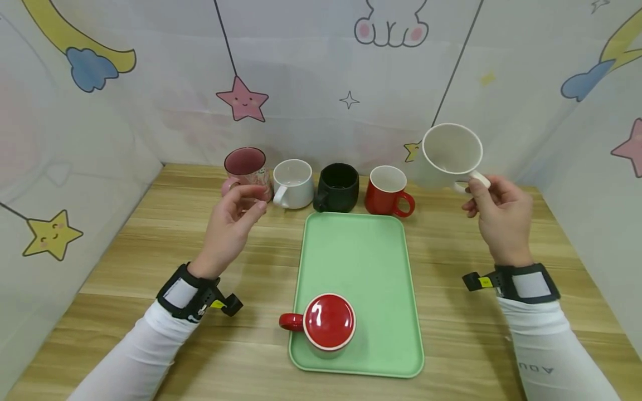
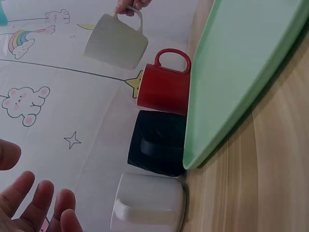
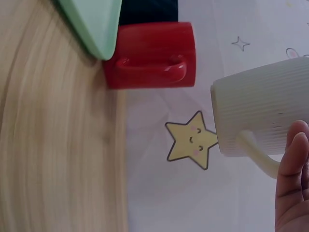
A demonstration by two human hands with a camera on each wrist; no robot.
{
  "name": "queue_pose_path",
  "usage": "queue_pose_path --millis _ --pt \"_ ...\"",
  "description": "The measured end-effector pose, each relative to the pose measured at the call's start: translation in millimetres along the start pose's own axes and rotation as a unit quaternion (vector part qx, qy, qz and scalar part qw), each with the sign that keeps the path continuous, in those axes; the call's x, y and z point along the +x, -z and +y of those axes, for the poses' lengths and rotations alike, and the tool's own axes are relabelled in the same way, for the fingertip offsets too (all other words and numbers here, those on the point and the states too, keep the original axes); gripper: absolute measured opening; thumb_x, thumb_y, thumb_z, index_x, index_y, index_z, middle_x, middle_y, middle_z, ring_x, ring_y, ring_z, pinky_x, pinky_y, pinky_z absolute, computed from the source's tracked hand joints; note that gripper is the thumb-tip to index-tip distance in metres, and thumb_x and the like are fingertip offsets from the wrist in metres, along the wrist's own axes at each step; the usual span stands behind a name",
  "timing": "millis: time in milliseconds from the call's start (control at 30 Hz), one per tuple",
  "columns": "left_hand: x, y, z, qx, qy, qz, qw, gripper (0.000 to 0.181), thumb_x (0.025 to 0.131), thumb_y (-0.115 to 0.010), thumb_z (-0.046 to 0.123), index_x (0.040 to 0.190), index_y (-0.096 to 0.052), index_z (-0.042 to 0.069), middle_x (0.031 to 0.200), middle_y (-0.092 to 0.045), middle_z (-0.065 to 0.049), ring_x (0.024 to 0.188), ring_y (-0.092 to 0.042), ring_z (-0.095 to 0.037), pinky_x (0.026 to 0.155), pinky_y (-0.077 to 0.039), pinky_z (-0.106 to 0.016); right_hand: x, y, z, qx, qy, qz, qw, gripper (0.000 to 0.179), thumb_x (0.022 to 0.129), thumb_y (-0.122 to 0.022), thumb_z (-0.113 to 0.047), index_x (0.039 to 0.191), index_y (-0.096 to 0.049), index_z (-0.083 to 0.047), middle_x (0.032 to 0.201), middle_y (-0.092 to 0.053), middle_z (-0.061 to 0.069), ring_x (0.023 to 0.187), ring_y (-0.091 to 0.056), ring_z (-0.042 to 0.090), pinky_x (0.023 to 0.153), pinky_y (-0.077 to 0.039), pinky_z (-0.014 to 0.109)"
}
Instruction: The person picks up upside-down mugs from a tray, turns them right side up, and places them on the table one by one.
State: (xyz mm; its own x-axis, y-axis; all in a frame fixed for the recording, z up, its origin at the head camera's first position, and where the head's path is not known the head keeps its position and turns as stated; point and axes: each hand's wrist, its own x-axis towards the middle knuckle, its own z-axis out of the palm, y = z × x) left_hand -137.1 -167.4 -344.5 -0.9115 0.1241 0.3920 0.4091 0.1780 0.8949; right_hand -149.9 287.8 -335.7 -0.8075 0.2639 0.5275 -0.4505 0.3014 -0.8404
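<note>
My right hand (image 1: 504,214) pinches the handle of a cream-white mug (image 1: 451,150) and holds it up above the table at the back right. In the right wrist view the mug's ribbed side (image 3: 263,106) shows, with the thumb at its handle. My left hand (image 1: 233,223) is raised with loosely bent fingers and holds nothing; in the head view it overlaps a pink mug (image 1: 246,161). Beside that mug stand a white mug (image 1: 293,181), a black mug (image 1: 339,186) and a red mug (image 1: 385,192) in a row. A red mug (image 1: 328,323) lies upside down on the green tray (image 1: 356,262).
The tray lies lengthwise on the wooden table (image 1: 200,234), its far edge close to the black and red mugs. A white cloth wall (image 1: 311,67) with printed stars closes the back, right behind the row of mugs. More cloth rises along both sides.
</note>
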Motion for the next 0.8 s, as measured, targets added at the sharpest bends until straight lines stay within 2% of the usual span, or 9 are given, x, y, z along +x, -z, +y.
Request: queue_pose_path --millis 167,300,800 --pt "-3.1 4.0 -9.3 0.042 0.009 -0.015 0.9989 0.032 0.100 -0.060 0.016 0.127 -0.058 -0.003 0.120 -0.060 -0.015 0.100 -0.056 -0.021 0.079 -0.047 -0.025 -1.0 3.8 13.1 -0.041 -0.022 0.005 0.9989 0.028 0.093 -0.069 -0.018 0.103 -0.068 0.008 0.087 -0.067 0.012 0.057 -0.061 0.011 0.052 -0.050 0.018" --pt "-5.6 5.0 -14.9 0.061 0.010 -0.024 0.9978 0.031 0.101 -0.060 0.018 0.126 -0.060 0.001 0.118 -0.061 -0.010 0.101 -0.057 -0.020 0.080 -0.047 -0.031 -2.3 5.0 24.8 -0.071 -0.040 -0.001 0.9967 0.031 0.094 -0.068 -0.022 0.103 -0.068 0.007 0.087 -0.067 0.010 0.057 -0.060 0.010 0.051 -0.050 0.018" --pt "-7.6 4.9 -15.2 0.076 0.017 -0.038 0.9963 0.033 0.100 -0.060 0.019 0.127 -0.059 0.000 0.121 -0.061 -0.012 0.101 -0.056 -0.021 0.081 -0.045 -0.034 -6.5 3.6 46.9 -0.031 -0.097 -0.015 0.9946 0.034 0.092 -0.070 -0.022 0.103 -0.065 0.010 0.084 -0.067 0.008 0.054 -0.059 0.008 0.049 -0.048 0.017"
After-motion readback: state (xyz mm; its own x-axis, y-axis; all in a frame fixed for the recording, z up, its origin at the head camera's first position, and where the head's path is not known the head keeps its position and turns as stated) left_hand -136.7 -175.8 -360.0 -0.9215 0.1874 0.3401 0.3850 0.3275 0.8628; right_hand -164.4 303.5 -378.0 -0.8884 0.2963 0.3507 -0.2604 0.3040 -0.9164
